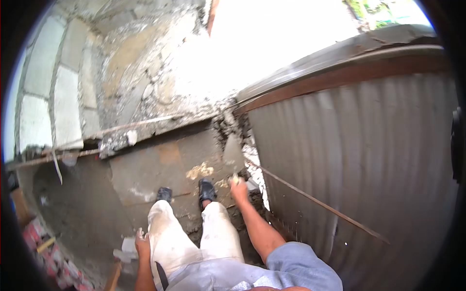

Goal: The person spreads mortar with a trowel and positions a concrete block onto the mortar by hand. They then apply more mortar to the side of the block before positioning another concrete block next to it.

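My right hand (238,188) is closed on the handle of a trowel (233,151), whose grey pointed blade is directed away from me, toward the rough mortar edge (227,123) by the corrugated metal sheet. Down beside my left thigh is my left hand (142,241), its fingers curled; whether it holds anything is too small to make out. Pale pieces (127,246) lie just left of that hand.
Corrugated metal sheeting (349,155) stands on the right, with a thin rod (325,206) across it. Block walls (63,92) rise at the upper left. A broken concrete ledge (160,127) crosses ahead of my feet. Rubble (53,254) lies lower left.
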`<action>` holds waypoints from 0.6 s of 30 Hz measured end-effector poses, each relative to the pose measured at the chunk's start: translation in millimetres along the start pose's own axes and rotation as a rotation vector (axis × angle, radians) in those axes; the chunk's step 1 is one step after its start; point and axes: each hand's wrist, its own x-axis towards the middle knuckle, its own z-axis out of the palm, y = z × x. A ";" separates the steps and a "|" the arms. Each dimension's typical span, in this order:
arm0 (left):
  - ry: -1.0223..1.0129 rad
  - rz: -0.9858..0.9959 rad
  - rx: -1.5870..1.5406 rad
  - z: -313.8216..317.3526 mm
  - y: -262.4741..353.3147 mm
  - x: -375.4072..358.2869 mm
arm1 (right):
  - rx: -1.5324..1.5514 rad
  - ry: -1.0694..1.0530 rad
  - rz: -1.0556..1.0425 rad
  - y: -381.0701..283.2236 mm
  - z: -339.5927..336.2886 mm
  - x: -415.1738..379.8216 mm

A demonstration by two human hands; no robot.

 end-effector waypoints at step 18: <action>-0.157 1.331 0.017 -165.2 496.6 131.2 | -0.277 0.031 0.421 83.3 -71.3 -420.0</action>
